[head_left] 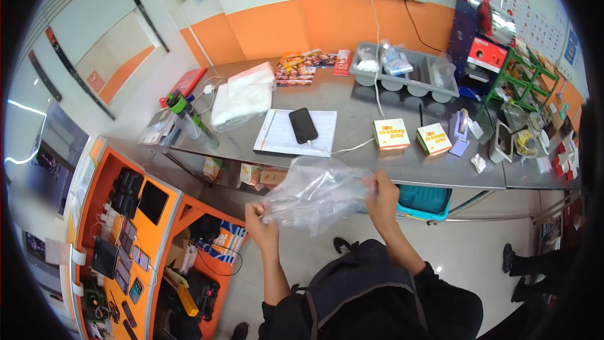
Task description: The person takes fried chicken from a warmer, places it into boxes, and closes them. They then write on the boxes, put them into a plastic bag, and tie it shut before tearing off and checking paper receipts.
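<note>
A clear plastic bag (318,195) is stretched between my two hands, in front of the metal table's near edge. My left hand (261,221) pinches its left side. On the right side my right hand (382,196) grips the bag with closed fingers. Just beyond the bag, a black phone (304,126) with a white cable plugged in lies on an open notebook (270,133). Two small yellow and white boxes, a left box (391,134) and a right box (434,139), stand on the table past my right hand.
On the metal table (352,102) are a stack of white plastic bags (244,96), a bottle (189,116), a grey compartment tray (402,75) and a purple tape dispenser (460,132). A teal bin (425,200) is underneath. Orange shelving (165,214) stands left; another person's legs (531,264) show right.
</note>
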